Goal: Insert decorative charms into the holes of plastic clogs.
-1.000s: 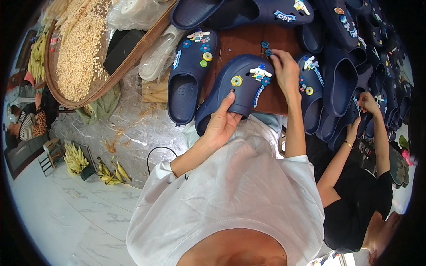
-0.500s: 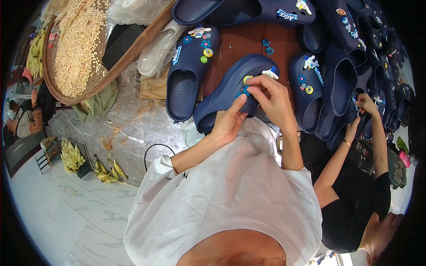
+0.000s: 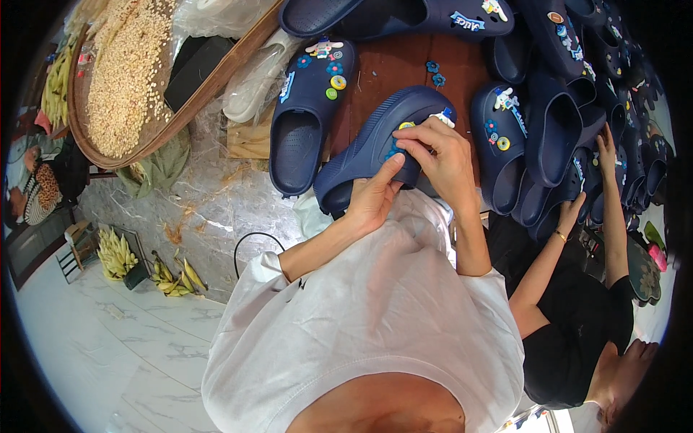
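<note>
A navy clog (image 3: 375, 141) with small charms on its top lies tilted on the brown table (image 3: 382, 68) in front of me. My left hand (image 3: 372, 196) grips its heel end from below. My right hand (image 3: 437, 155) presses its fingertips on a blue charm on the clog's upper, next to a yellow charm (image 3: 406, 125) and a white figure charm (image 3: 442, 116). A second navy clog (image 3: 307, 108) with several charms lies just left of it.
Many more navy clogs (image 3: 556, 123) crowd the right and far side. Two loose blue flower charms (image 3: 434, 72) lie on the table. A person in black at the right reaches a hand (image 3: 605, 141) into the clogs. A wide basket of grain (image 3: 126, 72) sits at left; bananas (image 3: 115, 252) are on the floor.
My right hand came back from the loose charms at the far side to the clog's upper. My left hand slid up along the clog, and the clog shifted toward me.
</note>
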Motion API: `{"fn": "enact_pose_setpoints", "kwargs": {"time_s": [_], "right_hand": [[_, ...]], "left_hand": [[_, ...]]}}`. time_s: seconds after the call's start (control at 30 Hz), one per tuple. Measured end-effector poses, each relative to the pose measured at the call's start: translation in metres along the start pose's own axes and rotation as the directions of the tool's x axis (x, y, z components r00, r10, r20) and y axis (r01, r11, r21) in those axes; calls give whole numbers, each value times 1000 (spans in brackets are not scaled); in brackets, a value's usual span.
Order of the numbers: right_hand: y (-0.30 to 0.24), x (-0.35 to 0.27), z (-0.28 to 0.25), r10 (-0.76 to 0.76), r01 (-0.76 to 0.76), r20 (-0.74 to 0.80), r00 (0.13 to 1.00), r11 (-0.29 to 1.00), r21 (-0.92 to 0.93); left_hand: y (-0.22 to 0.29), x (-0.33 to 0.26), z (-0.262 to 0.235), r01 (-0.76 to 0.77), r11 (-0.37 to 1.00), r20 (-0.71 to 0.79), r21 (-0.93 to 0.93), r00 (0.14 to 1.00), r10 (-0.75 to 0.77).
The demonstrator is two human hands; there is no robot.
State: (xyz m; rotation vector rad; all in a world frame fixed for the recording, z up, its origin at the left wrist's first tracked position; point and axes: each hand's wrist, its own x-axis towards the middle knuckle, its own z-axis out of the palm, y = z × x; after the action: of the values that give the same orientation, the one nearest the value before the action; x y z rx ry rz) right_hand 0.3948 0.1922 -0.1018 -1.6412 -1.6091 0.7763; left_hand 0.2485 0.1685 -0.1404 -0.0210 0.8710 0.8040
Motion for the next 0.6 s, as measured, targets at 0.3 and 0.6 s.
{"fn": "enact_pose_setpoints", "kwargs": {"time_s": [0.3,0.6], "right_hand": [[-5,6,-4,20,-13,79,997,995,-94],[-2,2,12,-135,126,-64,989,983,-132]], "left_hand": [[1,-1,6,-60,998,-2,18,998,60],[4,5,2,-43,999,-14,3,999,43]]}}
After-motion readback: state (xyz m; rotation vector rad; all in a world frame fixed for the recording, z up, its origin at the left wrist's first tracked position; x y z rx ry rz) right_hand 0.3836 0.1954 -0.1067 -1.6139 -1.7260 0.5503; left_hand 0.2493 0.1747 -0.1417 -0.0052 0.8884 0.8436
